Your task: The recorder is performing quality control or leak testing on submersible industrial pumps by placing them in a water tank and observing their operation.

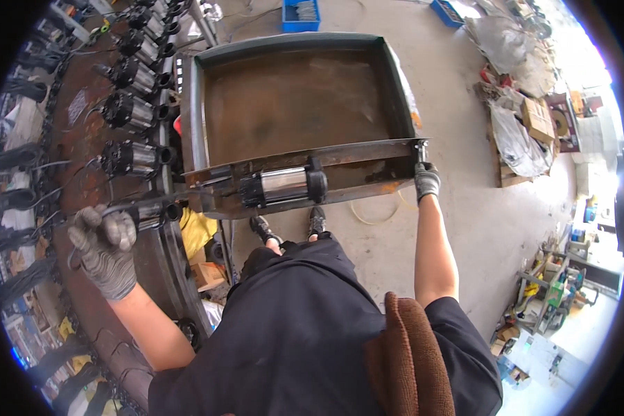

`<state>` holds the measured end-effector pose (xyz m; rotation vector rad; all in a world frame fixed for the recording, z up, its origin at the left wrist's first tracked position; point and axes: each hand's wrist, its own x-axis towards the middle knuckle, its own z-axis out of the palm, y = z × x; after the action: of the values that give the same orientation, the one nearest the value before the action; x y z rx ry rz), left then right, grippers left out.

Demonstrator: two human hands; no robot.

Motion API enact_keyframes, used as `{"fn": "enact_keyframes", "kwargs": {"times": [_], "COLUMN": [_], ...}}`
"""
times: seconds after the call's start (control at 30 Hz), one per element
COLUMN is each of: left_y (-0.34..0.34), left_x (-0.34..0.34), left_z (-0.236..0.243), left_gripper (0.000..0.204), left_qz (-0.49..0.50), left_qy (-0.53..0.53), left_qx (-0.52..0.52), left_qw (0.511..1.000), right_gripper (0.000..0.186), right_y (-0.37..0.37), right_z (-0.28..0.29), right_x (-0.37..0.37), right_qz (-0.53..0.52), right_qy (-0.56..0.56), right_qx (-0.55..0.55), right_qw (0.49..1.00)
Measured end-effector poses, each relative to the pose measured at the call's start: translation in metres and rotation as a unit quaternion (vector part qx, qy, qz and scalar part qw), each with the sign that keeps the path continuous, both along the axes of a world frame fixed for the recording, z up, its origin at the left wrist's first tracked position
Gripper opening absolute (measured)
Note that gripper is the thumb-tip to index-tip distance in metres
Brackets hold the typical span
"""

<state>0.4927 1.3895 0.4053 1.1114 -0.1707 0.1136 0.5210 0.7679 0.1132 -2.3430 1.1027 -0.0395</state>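
A wide metal trough [291, 97] with a rust-brown bottom spans the upper middle. On its near crosspiece lies a silver-and-black cylindrical pump [283, 185]. My gloved right hand [426, 180] is closed on a small metal fitting [421, 150] at the trough's right end. My gloved left hand [104, 246], fingers curled, is at another pump [149, 215] on the rusty bench at left; what lies inside those fingers is too small to name, though a dark cable runs beside them.
Several pumps with cables [128, 93] line the left bench [76, 132]. Blue bins [300, 15] stand on the floor [464, 229] beyond the trough. At right are a pallet with wrapped goods and boxes [537, 121] and a cluttered rack [555, 291]. Yellow cloth [195, 229] hangs below left.
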Motion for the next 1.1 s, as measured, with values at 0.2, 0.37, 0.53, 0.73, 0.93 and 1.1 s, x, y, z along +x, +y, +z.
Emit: {"fn": "enact_keyframes", "kwargs": {"times": [0.2, 0.37, 0.53, 0.73, 0.93, 1.1], "left_y": [-0.018, -0.013, -0.034, -0.046, -0.058, -0.075], "left_x": [0.002, 0.006, 0.025, 0.008, 0.003, -0.001], "left_z": [0.04, 0.102, 0.084, 0.064, 0.044, 0.026], "left_gripper": [0.034, 0.016, 0.025, 0.035, 0.056, 0.057], "left_qz": [-0.012, -0.074, -0.09, -0.015, -0.044, -0.087], "left_qy": [-0.078, -0.159, -0.111, -0.093, -0.102, -0.064], "left_qx": [-0.021, -0.104, -0.12, -0.151, -0.118, -0.083], "left_qw": [0.997, 0.979, 0.982, 0.984, 0.987, 0.991], "right_gripper": [0.03, 0.031, 0.028, 0.029, 0.033, 0.03], "right_y": [0.122, 0.167, 0.141, 0.134, 0.135, 0.134], "right_z": [0.104, 0.089, 0.029, -0.005, 0.006, 0.003], "right_x": [0.003, -0.002, 0.006, 0.002, 0.007, 0.01], "right_qz": [0.222, 0.311, 0.297, 0.277, 0.298, 0.271], "right_qy": [-0.125, -0.088, -0.019, -0.068, -0.027, -0.049], "right_qx": [0.112, 0.096, -0.006, 0.001, 0.026, 0.068], "right_qw": [0.961, 0.941, 0.955, 0.959, 0.954, 0.959]}}
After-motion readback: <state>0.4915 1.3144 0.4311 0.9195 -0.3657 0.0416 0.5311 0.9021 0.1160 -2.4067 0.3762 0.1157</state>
